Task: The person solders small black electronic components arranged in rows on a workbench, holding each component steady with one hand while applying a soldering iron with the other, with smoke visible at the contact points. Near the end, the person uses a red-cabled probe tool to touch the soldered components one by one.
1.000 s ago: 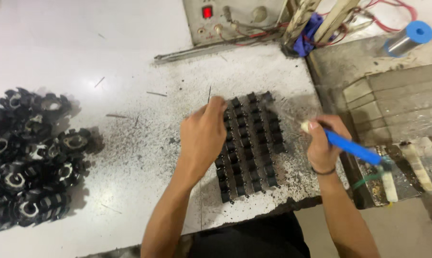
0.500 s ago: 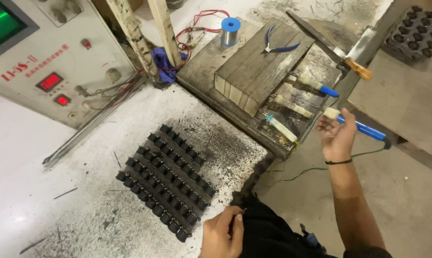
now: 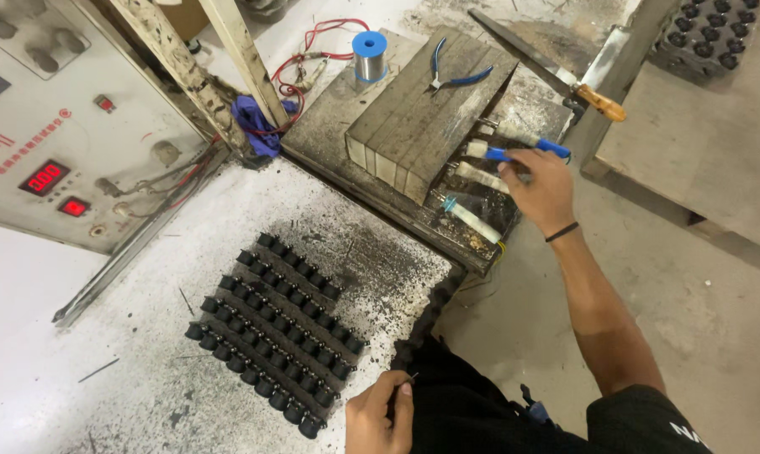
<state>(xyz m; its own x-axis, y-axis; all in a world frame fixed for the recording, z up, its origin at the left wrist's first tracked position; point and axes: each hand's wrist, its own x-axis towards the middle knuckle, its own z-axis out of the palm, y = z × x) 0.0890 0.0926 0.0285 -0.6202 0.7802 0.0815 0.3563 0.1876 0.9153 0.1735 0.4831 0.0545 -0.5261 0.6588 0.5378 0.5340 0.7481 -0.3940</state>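
My right hand reaches out over a dirty metal tray and its fingers close on a blue-handled tool that lies among other white-tipped tools. My left hand is at the near edge of the sooty white table, fingers curled together; I cannot tell whether a thin sliver sits at the fingertips. A flat grid of small black round parts lies on the table just left of that hand.
A grey block of stacked bars carries blue pliers and a blue-capped wire spool. A control box with red displays stands at the left. An orange-handled file and another tray of black parts lie at the right.
My right hand has carried the blue-handled tool from the black grid across to the tray. My left hand left the grid and drew back to the table's near edge. My view swung right.
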